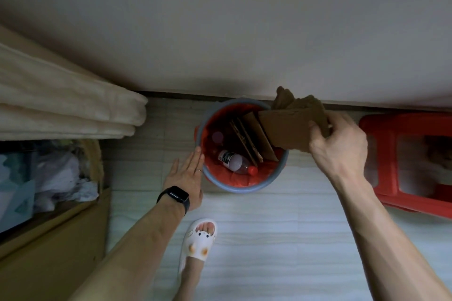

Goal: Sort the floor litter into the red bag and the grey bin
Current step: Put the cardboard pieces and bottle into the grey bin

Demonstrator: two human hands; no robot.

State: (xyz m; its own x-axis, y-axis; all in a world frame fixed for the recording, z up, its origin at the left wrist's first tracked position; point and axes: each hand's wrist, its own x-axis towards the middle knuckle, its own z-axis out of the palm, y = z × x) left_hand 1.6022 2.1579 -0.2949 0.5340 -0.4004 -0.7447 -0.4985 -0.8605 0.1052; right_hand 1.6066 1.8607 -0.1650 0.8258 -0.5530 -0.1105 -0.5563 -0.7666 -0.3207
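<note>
Right hand (338, 139) grips cardboard (291, 127) over the bin (244, 187); left hand (187, 176) (flat, holding nothing) steadies its rim. The crowded bin could jam the cardboard or tip.

A room in a home: folded cream bedding (68, 105) lies beside a clutter-filled cardboard box (49, 239), a red plastic stool (411, 161) stands by the wall (220, 19), a white slipper (200, 239) on the floor (281, 239).

The bin (244, 190) stands by the wall (220, 32), bedding (61, 105) to its left, stool (381, 127) to its right, bottle (233, 162) inside.
</note>
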